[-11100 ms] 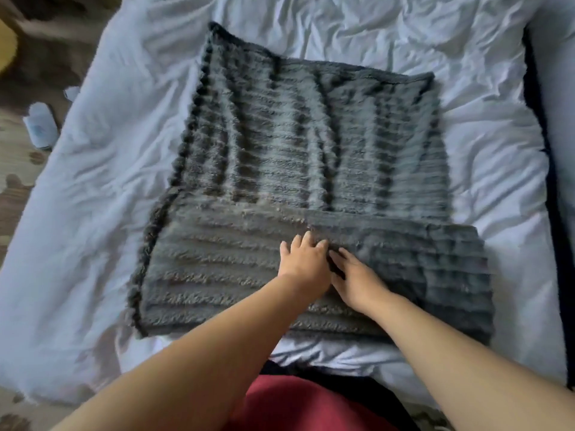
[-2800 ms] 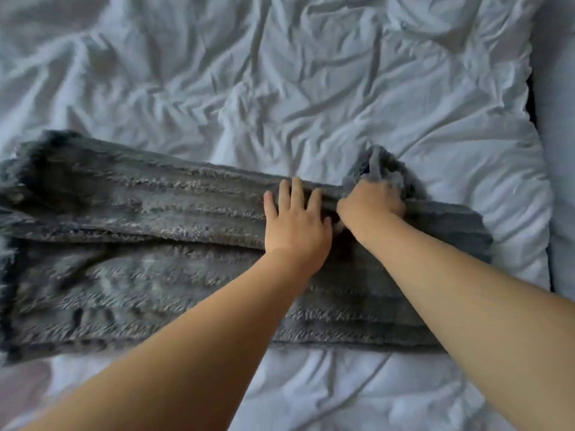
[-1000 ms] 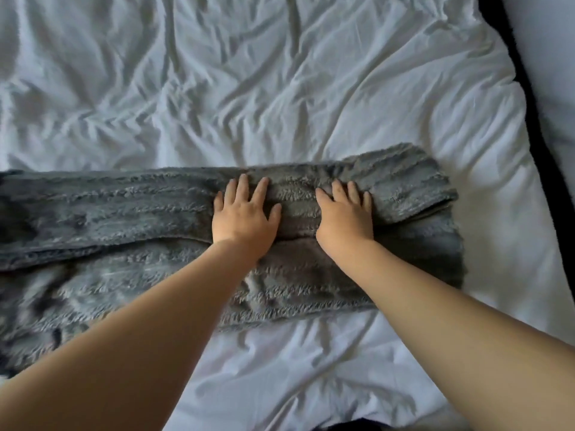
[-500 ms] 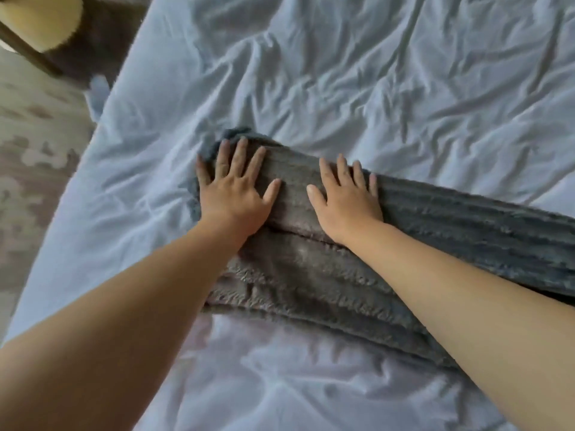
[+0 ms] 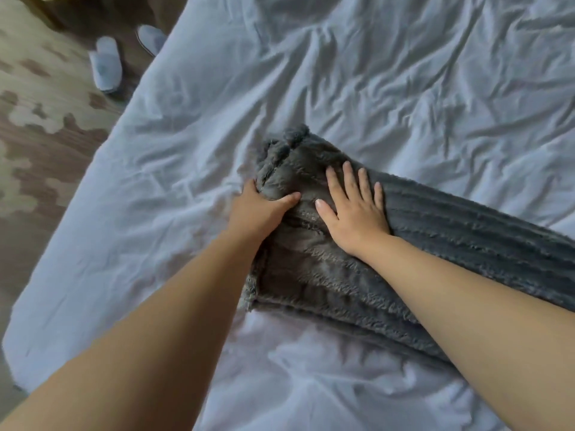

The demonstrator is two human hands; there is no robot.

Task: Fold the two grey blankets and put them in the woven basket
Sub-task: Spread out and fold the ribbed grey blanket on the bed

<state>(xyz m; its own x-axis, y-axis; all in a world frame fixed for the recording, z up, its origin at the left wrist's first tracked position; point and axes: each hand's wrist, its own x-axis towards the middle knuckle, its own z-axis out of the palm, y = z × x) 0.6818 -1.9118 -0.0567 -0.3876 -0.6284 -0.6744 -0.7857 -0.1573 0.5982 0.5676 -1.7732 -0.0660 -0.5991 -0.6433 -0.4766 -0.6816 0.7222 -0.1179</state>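
My left hand point(image 5: 259, 209) grips the left end of the grey ribbed plush blanket point(image 5: 466, 241), thumb on top, fingers hidden round its edge. My right hand point(image 5: 354, 206) presses flat just beside, fingers straight and spread. The blanket lies folded in a long strip on the crumpled white bed sheet point(image 5: 373, 73).
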